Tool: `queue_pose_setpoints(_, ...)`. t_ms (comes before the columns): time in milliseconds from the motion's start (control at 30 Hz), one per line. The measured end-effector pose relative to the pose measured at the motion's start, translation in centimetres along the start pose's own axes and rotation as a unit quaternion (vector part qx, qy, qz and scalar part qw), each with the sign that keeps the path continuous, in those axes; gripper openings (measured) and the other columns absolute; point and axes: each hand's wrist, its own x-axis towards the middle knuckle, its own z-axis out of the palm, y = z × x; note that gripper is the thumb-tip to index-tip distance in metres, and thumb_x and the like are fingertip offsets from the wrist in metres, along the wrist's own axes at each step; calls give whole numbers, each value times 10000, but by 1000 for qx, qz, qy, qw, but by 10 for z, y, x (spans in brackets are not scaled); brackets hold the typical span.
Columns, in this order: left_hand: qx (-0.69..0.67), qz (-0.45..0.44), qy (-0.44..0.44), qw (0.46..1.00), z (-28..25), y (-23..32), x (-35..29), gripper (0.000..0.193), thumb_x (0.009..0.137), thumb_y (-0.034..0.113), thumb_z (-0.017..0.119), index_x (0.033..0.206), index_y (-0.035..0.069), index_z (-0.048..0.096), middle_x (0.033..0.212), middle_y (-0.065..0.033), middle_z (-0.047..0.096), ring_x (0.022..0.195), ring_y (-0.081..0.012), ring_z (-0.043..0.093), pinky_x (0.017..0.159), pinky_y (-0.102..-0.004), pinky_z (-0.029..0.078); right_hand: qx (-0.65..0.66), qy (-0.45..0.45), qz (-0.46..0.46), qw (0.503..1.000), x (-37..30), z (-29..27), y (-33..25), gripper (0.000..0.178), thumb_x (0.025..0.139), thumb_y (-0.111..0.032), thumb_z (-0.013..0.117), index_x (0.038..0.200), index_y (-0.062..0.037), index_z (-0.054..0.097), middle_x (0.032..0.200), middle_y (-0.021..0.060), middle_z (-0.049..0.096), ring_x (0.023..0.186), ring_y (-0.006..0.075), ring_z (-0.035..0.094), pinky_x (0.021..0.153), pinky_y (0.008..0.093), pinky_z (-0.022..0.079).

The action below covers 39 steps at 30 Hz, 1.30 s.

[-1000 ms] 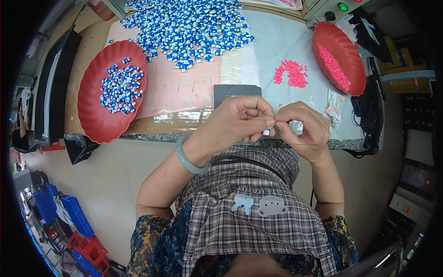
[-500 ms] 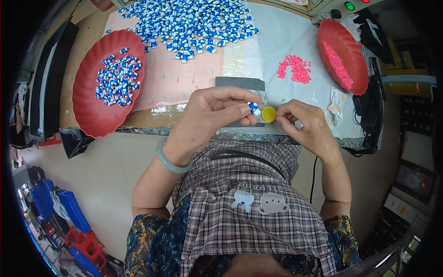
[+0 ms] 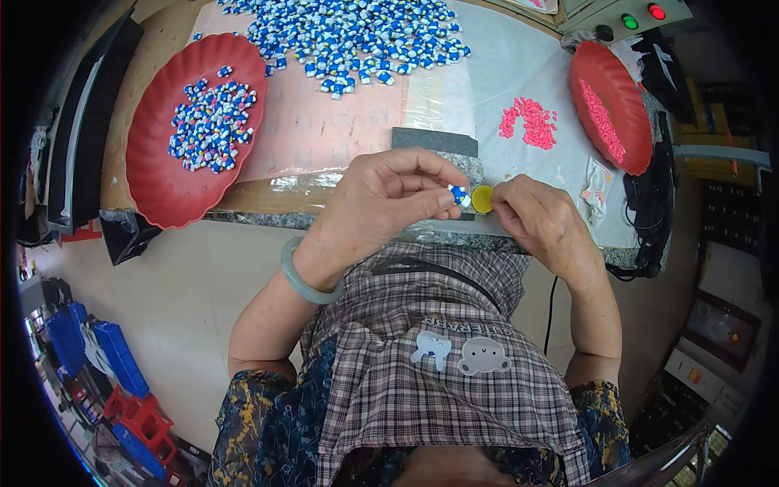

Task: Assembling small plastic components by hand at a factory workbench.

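Note:
Between the thumb and fingers of my left hand [image 3: 395, 193] is a small blue-and-white figure piece [image 3: 459, 196]. Just to its right sits a small round yellow cup or cap [image 3: 483, 199], at the near edge of the table. My right hand [image 3: 536, 217] is closed, with its fingertips pinched together right beside the yellow cup's right side. Whatever those fingertips hold, if anything, is too small or hidden to make out. Several similar blue-and-white pieces with pink spots [image 3: 213, 130] lie in the red scalloped dish [image 3: 158, 191] on the left.
A big heap of blue-and-white pieces [image 3: 349, 36] covers the table's far side. Small pink pieces [image 3: 531, 123] lie loose on the right, with more in a second red dish [image 3: 633, 109]. A dark grey block [image 3: 434, 141] lies beyond my hands. A control box [image 3: 629, 20] stands far right.
The view has shifted slightly. My left hand still holds the piece near the yellow cup, and my right fingers stay pinched beside it, now turned a little more downward.

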Motion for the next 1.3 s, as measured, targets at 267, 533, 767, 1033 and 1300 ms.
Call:
queue_pose_setpoints(267,-3,29,4,1000,12,-8,2,226,922,-53,673,1143,-72,632,1093,-119,674,968,-177,707,884,-285,592,230,50,120,964,-8,5,5,132,854,67,703,967,31,646,839,74,687,664,130,660,602,254,538)
queue_pose_setpoints(533,60,102,18,993,25,-22,5,225,912,-81,670,1133,-76,623,1145,-125,632,1051,-185,678,926,-297,584,444,136,218,859,-9,9,-18,88,904,50,684,982,39,646,866,86,685,688,94,654,604,208,545)
queue_pose_setpoints(767,141,144,32,979,30,-24,6,204,903,-85,674,1103,-52,650,1148,-117,624,1048,-174,667,920,-290,586,346,176,154,909,-7,19,-21,109,888,77,682,987,46,649,917,87,694,746,102,671,643,226,564)
queue_pose_setpoints(1033,227,198,47,952,32,-24,4,184,873,-78,696,1053,-40,685,1112,-123,646,996,-168,677,841,-280,609,211,175,101,956,-5,18,-24,123,861,78,702,971,35,667,898,72,699,744,114,678,648,241,567)
queue_pose_setpoints(1300,352,296,70,885,32,-24,7,118,838,-37,744,952,-8,738,978,-125,721,854,-168,712,724,-267,605,434,159,195,865,-10,25,-22,63,901,57,691,960,52,669,859,91,688,643,94,626,557,221,521)
